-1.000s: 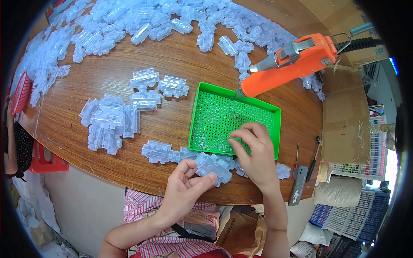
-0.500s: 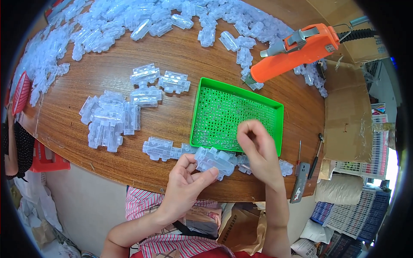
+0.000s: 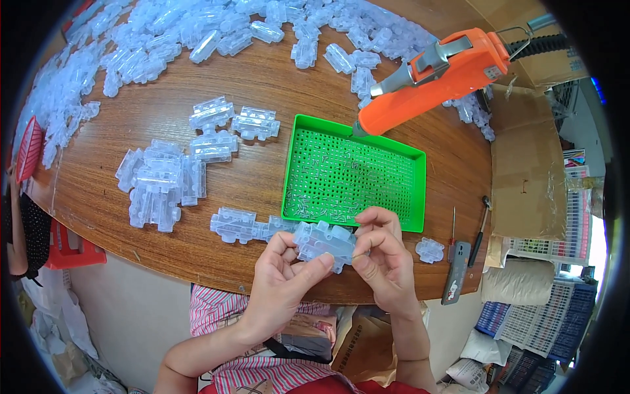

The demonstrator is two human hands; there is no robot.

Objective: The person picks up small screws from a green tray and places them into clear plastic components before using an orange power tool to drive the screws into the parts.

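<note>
Near the table's front edge, my left hand (image 3: 286, 272) grips a clear plastic housing (image 3: 325, 241) with rounded side lugs between thumb and fingers. My right hand (image 3: 386, 261) is at the housing's right end, thumb and forefinger pinched together against it. Whatever lies in that pinch is too small to make out. Just beyond both hands lies a green perforated tray (image 3: 420, 194) with small metal screws (image 3: 303, 209) scattered in it, densest at its near left corner. An orange electric screwdriver (image 3: 426, 92) hangs over the tray's far edge, its tip pointing down left.
More clear housings (image 3: 233, 225) lie left of my left hand, with a stacked pile (image 3: 157, 184) farther left. A large heap (image 3: 216, 26) covers the table's far side. At right are a single housing (image 3: 430, 250), a grey phone (image 3: 457, 272) and a black-handled tool (image 3: 480, 240).
My right hand has come from above the tray down to the housing's right end. My left hand keeps its hold. The screwdriver has swung slightly left, and the view has shifted a little.
</note>
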